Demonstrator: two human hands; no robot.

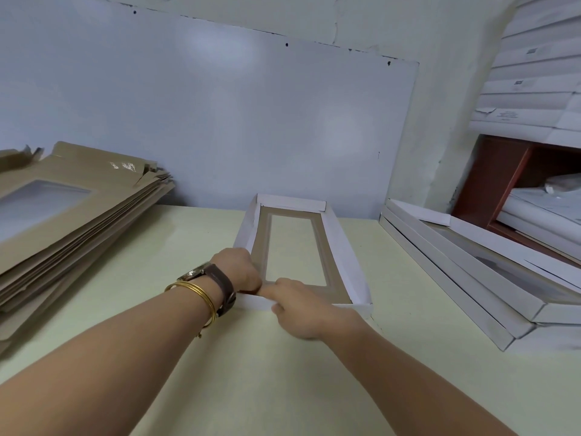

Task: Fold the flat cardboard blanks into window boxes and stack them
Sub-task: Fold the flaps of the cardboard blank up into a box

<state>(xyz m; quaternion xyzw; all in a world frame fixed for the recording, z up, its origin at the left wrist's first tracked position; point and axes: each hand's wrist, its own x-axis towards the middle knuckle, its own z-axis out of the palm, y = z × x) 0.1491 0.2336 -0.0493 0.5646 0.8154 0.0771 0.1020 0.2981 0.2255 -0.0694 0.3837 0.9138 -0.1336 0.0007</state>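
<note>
The half-formed box (339, 247) lies in the middle of the table (251, 379), window side down and walls up, with its near left corner between my hands. My left hand (240, 267) is curled tight over the left wall (247, 227) at that corner. My right hand (301, 309) pinches the near wall (256, 305) between thumb and forefinger, the other fingers tucked under.

The risk, as I judge it, is this corner. If I press the near wall in before its tab sits behind the left wall, the card may crease off its score line or the tab may buckle, and the wall would spring open. Pushing too hard toward the far side could also slide the whole box, since nothing braces its far end.

My knuckles cover the corner itself, so I cannot tell whether the tab is in, and my left fingertips are hidden too. The pile of flat blanks (78, 215) at left and the finished boxes (456, 269) at right both run out of view.
</note>
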